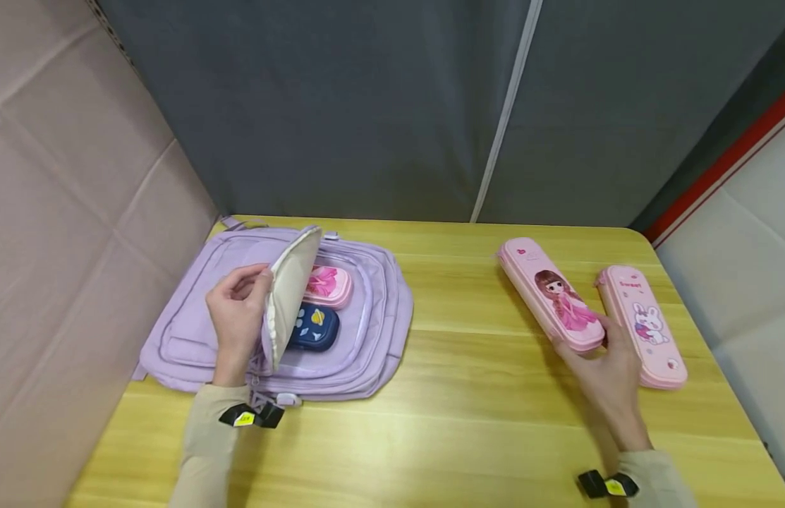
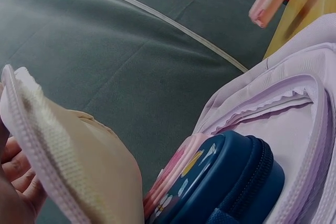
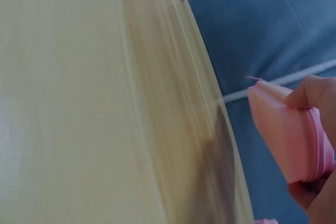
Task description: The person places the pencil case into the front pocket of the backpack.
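Beige sleeves (image 1: 207,451) reach to the left hand (image 1: 235,317), pinching the lilac backpack (image 1: 192,310)'s raised flap (image 1: 292,303), navy case (image 1: 317,327) to its right, and the right hand (image 1: 609,381), gripping the doll-printed case (image 1: 544,289), bunny-printed case (image 1: 646,328) beside it.

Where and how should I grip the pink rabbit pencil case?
Probably across the middle of the pink rabbit pencil case, pinching its long sides, coming from above and the near end: it lies face-up, long and narrow, while the right hand, holding the girl-print pencil case, crowds its left side.
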`<state>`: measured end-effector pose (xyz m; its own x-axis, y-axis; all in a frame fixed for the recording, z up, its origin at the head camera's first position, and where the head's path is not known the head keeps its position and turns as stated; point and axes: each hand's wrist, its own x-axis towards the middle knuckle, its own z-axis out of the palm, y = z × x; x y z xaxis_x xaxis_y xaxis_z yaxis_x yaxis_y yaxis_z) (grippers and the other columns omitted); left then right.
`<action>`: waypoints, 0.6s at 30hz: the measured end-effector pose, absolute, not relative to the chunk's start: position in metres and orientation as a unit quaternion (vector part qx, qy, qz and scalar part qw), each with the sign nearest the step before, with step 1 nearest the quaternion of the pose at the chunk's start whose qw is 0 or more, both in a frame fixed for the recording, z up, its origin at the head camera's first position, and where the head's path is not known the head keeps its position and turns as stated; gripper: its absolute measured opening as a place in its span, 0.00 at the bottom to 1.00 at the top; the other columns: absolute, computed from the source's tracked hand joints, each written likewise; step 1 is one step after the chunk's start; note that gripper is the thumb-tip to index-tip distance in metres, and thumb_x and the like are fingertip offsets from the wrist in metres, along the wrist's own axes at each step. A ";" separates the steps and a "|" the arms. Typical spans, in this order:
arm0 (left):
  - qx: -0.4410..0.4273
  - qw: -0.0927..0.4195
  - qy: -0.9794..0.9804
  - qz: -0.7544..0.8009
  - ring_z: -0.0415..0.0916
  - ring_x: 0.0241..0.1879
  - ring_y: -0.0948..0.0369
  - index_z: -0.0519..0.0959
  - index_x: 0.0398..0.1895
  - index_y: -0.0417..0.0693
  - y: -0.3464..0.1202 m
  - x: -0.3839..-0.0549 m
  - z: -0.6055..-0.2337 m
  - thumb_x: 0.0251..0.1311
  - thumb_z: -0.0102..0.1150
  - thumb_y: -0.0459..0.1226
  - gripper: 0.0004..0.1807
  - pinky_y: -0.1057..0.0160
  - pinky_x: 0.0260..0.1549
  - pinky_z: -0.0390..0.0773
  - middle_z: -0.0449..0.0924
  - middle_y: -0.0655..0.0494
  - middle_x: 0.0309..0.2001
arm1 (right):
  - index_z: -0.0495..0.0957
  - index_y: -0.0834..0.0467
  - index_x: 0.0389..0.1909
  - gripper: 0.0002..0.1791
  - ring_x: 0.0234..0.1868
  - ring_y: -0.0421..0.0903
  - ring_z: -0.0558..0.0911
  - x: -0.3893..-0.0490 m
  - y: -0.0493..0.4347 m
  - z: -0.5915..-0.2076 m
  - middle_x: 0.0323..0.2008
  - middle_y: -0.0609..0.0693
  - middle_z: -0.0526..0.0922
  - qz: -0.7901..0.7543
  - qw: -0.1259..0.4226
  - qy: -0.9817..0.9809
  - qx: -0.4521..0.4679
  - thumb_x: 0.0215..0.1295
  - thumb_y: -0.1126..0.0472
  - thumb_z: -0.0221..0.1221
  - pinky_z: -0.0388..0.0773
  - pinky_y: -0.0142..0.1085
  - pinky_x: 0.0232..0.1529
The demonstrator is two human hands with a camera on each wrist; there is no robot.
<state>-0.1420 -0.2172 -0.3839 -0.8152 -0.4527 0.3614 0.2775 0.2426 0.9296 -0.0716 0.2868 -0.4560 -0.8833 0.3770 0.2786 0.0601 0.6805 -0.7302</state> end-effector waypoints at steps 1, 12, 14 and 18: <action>0.058 0.300 -0.730 -0.612 0.80 0.22 0.75 0.87 0.40 0.31 -0.217 -0.142 -0.384 0.61 0.65 0.28 0.08 0.78 0.23 0.76 0.85 0.74 0.24 | 0.73 0.64 0.65 0.41 0.54 0.48 0.75 -0.073 0.284 -0.455 0.57 0.63 0.80 0.385 0.212 -0.891 -0.112 0.47 0.61 0.75 0.61 0.19 0.53; 0.047 0.304 -0.734 -0.605 0.80 0.22 0.75 0.87 0.39 0.31 -0.216 -0.141 -0.384 0.61 0.65 0.28 0.07 0.78 0.24 0.77 0.84 0.74 0.24 | 0.72 0.62 0.67 0.43 0.53 0.21 0.67 -0.082 0.258 -0.447 0.56 0.60 0.79 0.418 0.191 -0.888 0.018 0.46 0.67 0.77 0.61 0.13 0.56; 0.044 0.306 -0.733 -0.606 0.81 0.22 0.75 0.87 0.39 0.31 -0.215 -0.142 -0.384 0.61 0.65 0.28 0.07 0.78 0.25 0.77 0.84 0.74 0.24 | 0.73 0.62 0.66 0.43 0.53 0.23 0.69 -0.085 0.251 -0.446 0.55 0.59 0.79 0.426 0.190 -0.883 0.046 0.44 0.68 0.77 0.62 0.13 0.56; 0.035 0.309 -0.727 -0.612 0.81 0.22 0.74 0.87 0.39 0.30 -0.214 -0.144 -0.385 0.61 0.64 0.27 0.07 0.78 0.26 0.79 0.84 0.73 0.24 | 0.74 0.62 0.65 0.44 0.54 0.29 0.73 -0.091 0.232 -0.446 0.54 0.59 0.81 0.434 0.189 -0.874 0.108 0.41 0.68 0.78 0.64 0.14 0.58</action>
